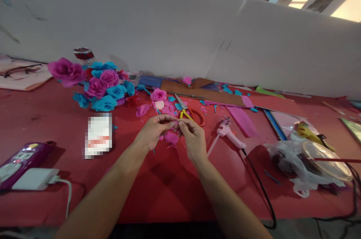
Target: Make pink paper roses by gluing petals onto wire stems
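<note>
My left hand point(152, 130) and my right hand point(193, 138) meet above the red table point(169, 186), fingertips pinched together on a small pink paper piece point(171, 136). Just beyond the hands lie scissors with yellow handles point(184, 108) and loose pink petals point(166, 109). A finished small pink paper rose point(158, 95) sits behind them. A bunch of pink and blue paper roses point(97, 83) lies to the back left.
A pink glue gun point(229, 135) with a black cord lies right of my hands. Further right a plastic bag and a clear lid point(324, 156). Paper sheets point(214, 94) along the white wall. A purple power strip point(21, 158), white charger point(35, 178) and a white packet point(98, 135) at left.
</note>
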Motion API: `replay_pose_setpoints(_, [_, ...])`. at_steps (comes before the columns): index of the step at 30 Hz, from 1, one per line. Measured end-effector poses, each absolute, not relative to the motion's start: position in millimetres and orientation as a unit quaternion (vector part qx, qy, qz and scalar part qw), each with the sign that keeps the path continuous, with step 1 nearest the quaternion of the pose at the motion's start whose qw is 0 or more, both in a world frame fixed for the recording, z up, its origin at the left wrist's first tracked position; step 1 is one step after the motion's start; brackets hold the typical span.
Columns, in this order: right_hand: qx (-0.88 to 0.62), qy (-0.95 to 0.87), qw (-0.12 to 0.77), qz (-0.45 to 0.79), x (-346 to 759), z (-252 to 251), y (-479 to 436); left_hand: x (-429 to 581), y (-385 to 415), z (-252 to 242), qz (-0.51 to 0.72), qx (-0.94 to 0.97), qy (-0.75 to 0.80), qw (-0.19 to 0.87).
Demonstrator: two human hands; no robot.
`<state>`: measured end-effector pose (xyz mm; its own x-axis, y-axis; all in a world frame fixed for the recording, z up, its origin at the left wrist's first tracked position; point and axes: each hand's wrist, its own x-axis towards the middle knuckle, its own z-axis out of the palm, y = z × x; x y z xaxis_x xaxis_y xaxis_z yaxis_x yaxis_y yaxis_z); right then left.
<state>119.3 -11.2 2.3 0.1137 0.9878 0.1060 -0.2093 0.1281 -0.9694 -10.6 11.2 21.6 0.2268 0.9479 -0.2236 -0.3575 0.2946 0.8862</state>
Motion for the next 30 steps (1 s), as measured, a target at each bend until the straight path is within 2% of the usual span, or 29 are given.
replay_pose_setpoints(5, [-0.424,-0.425,0.608,0.520,119.0,3.9,-11.9,-11.1,11.0,19.0,0.479,0.386,0.377,0.693])
replay_pose_setpoints(10, [-0.419,-0.420,0.608,0.529,117.8,1.0,-11.5,-8.3,10.7,18.8,0.512,0.412,0.401,0.639])
replay_pose_setpoints(14, [-0.427,-0.427,0.619,0.502,118.6,1.4,-10.8,-7.4,9.7,18.2,0.526,0.418,0.421,0.610])
replay_pose_setpoints(21, [-0.480,-0.515,0.588,0.399,119.0,7.6,-15.7,-7.5,10.1,17.2,0.528,0.437,0.440,0.580])
replay_pose_setpoints(27, [-0.439,-0.452,0.590,0.506,114.3,4.6,-15.7,2.8,7.0,13.8,0.570,0.458,0.445,0.517])
replay_pose_setpoints(30, [-0.452,-0.440,0.594,0.499,114.4,4.3,-15.0,4.1,4.8,13.3,0.568,0.483,0.461,0.481])
